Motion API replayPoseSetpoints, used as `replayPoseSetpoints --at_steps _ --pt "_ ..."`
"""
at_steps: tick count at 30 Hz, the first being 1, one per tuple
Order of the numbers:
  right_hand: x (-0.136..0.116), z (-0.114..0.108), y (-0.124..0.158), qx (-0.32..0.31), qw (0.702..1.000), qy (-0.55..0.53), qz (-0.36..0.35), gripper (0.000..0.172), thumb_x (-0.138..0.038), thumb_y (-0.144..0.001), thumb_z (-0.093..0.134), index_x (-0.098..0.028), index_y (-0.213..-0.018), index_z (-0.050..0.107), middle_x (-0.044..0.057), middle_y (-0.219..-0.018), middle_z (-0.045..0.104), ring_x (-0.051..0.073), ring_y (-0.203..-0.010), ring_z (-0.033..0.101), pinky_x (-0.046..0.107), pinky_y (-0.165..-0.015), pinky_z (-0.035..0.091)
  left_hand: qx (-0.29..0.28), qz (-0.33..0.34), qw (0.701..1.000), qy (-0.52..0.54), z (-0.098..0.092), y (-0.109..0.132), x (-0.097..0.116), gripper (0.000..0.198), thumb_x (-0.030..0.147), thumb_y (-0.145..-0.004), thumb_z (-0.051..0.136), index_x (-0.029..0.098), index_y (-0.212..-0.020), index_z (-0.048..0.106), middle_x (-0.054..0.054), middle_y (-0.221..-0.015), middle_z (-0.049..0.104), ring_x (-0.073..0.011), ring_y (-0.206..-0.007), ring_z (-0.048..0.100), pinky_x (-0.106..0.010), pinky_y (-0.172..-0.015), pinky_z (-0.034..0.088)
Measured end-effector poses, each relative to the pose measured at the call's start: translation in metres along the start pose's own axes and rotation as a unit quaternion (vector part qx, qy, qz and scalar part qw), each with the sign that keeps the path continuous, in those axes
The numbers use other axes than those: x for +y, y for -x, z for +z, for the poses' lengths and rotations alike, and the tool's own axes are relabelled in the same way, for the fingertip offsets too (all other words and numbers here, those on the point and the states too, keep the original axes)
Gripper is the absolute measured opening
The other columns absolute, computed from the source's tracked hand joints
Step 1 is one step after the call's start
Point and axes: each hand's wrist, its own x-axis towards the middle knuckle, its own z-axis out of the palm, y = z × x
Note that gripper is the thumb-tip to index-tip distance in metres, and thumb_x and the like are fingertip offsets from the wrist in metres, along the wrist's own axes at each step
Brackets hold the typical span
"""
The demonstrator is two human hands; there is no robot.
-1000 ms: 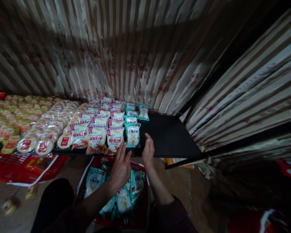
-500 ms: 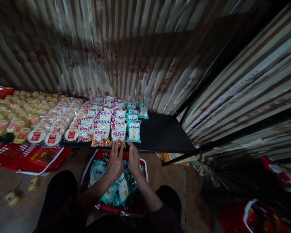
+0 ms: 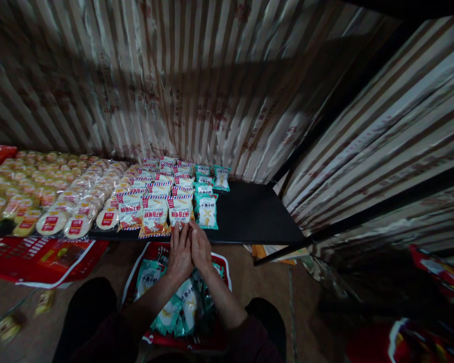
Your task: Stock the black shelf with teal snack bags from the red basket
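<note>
Left hand (image 3: pixel 179 253) and right hand (image 3: pixel 201 248) lie flat and empty, side by side. The fingertips appear to be squaring the red-striped packet (image 3: pixel 180 210) at the surface (image 3: pixel 257 217) edge. The teal packet (image 3: pixel 207 210) lies just beyond the right fingertips. Taking another packet calls for parting the hands toward the bag (image 3: pixel 181 302) beneath the wrists.

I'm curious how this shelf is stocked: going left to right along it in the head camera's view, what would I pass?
Yellow-wrapped packets → round cakes with red labels → red-and-white striped bags → teal bags → bare black shelf → striped sheeting.
</note>
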Motion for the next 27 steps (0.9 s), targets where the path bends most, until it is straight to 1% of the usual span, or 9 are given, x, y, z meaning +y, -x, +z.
replayPoseSetpoints --at_steps 5,10,14,17,23,27 --pt "0.007 -0.003 0.004 -0.009 1.000 0.026 -0.005 0.054 -0.048 -0.095 0.023 -0.018 -0.126 0.056 0.011 -0.129 0.057 0.019 -0.123 0.050 0.043 -0.108 0.036 0.001 0.014 1.000 0.012 -0.002 -0.002 -0.003 0.051 0.008 -0.082 0.042 0.011 -0.134 0.044 -0.014 -0.144 0.040 -0.0302 -0.142 0.006 -0.054 -0.109 0.030" --pt "0.008 -0.004 0.008 -0.014 0.999 0.026 -0.020 0.051 -0.046 -0.096 0.023 -0.020 -0.126 0.055 0.010 -0.130 0.057 0.020 -0.123 0.049 0.046 -0.107 0.036 -0.003 0.004 1.000 0.003 -0.006 0.001 -0.009 0.051 0.006 -0.081 0.040 0.010 -0.131 0.047 -0.014 -0.149 0.031 -0.0300 -0.142 0.005 -0.054 -0.111 0.028" --pt "0.007 -0.005 0.009 -0.017 0.999 0.028 -0.017 0.050 -0.045 -0.096 0.024 -0.019 -0.125 0.056 0.010 -0.132 0.055 0.020 -0.125 0.047 0.045 -0.108 0.035 -0.002 0.013 1.000 -0.006 -0.004 0.003 -0.013 0.049 0.008 -0.082 0.039 0.010 -0.130 0.047 -0.014 -0.149 0.029 -0.0299 -0.142 0.004 -0.055 -0.111 0.027" --pt "0.007 -0.006 0.012 -0.019 0.999 0.034 -0.017 0.049 -0.044 -0.096 0.025 -0.019 -0.125 0.056 0.010 -0.132 0.055 0.019 -0.126 0.046 0.043 -0.108 0.034 -0.004 0.018 1.000 -0.006 -0.003 0.006 -0.013 0.047 0.008 -0.082 0.040 0.010 -0.129 0.049 -0.013 -0.150 0.027 -0.0292 -0.143 0.004 -0.054 -0.111 0.027" --pt "0.007 -0.005 0.015 -0.021 0.998 0.049 -0.029 0.048 -0.042 -0.096 0.025 -0.020 -0.125 0.056 0.010 -0.129 0.057 0.020 -0.124 0.048 0.045 -0.107 0.035 -0.009 0.024 1.000 0.009 -0.003 0.010 -0.013 0.056 0.005 -0.078 0.042 0.011 -0.133 0.043 -0.013 -0.150 0.027 -0.0287 -0.142 0.003 -0.054 -0.111 0.027" --pt "0.006 -0.006 0.018 -0.020 0.998 0.048 -0.031 0.046 -0.042 -0.096 0.027 -0.021 -0.125 0.056 0.009 -0.129 0.057 0.020 -0.125 0.047 0.044 -0.108 0.035 -0.015 0.020 1.000 0.003 -0.006 0.011 -0.012 0.052 0.006 -0.080 0.040 0.011 -0.131 0.046 -0.013 -0.150 0.028 -0.0288 -0.143 0.004 -0.054 -0.109 0.029"
